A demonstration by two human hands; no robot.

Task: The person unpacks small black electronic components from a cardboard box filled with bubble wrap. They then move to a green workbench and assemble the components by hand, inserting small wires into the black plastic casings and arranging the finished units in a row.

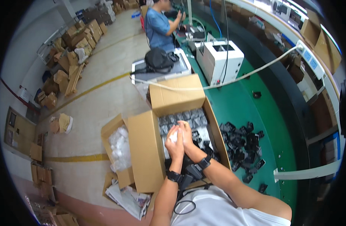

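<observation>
My left hand (175, 145) and my right hand (186, 135) are close together over an open cardboard box (145, 150). Their fingers are curled and pressed toward each other around a small whitish patch, too unclear to name. Below them, rows of dark grey wrapped pieces (188, 116) fill the far part of the box. Nearer to me, loose black parts and white sheet material lie inside, partly hidden by my forearms. Each wrist wears a black strap with a device on it.
Many loose black plastic parts (241, 145) lie on the green tabletop (273, 128) at right. A carton of clear plastic wrapping (119, 147) stands at left. Beyond are a white machine (222, 60), a black bag (159, 60) and a person in blue (158, 28). A pale cable crosses behind the box.
</observation>
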